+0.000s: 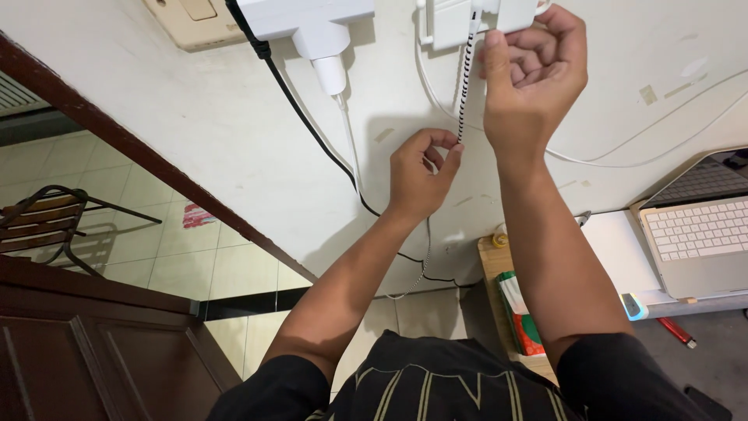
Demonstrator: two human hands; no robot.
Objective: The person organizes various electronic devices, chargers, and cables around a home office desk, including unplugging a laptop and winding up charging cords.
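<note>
Head view: right hand (530, 78) is gripping the white adapter (467, 19) on the wall, left hand (421, 171) fingers are pinching the striped braided cable (466, 82) below it. Yanking sideways could probably strain the plug end.

The person is wearing a black short-sleeved shirt (436, 382) with thin pale stripes running down the chest; both forearms are showing bare below the sleeves, with no watch or rings.
</note>
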